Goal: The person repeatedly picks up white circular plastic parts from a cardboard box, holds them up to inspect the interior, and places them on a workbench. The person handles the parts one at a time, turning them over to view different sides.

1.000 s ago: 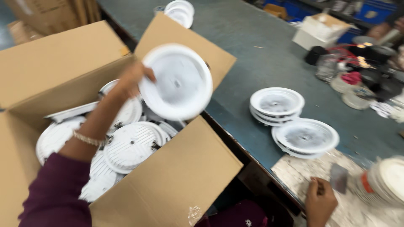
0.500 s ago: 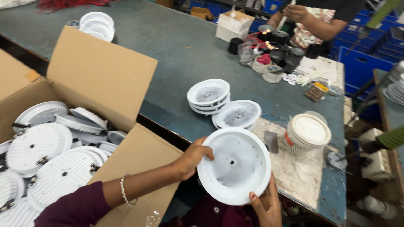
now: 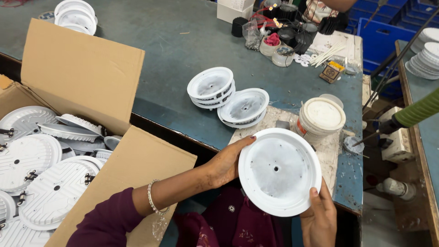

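Both hands, L point(image 3: 226, 162) & R point(image 3: 320, 217), fingers curled on rim of round white disc point(image 3: 279, 171), dished, w/ centre hole.

Cut off by the left and bottom edges: the open brown cardboard box point(image 3: 137, 164) and several ribbed white round housings point(image 3: 27, 158) inside it. Cropped at the bottom: the right hand point(image 3: 320, 219), wrist out of view. Partly hidden behind the round white plastic disc point(image 3: 280, 171): fingers of the left hand point(image 3: 226, 162). Cut by the right edge: a stack of white discs point(image 3: 427, 55) and a green handle point(image 3: 418, 112). Too small and cluttered to tell apart: dark parts point(image 3: 292, 32) at the far end of the grey-blue surface point(image 3: 173, 55).
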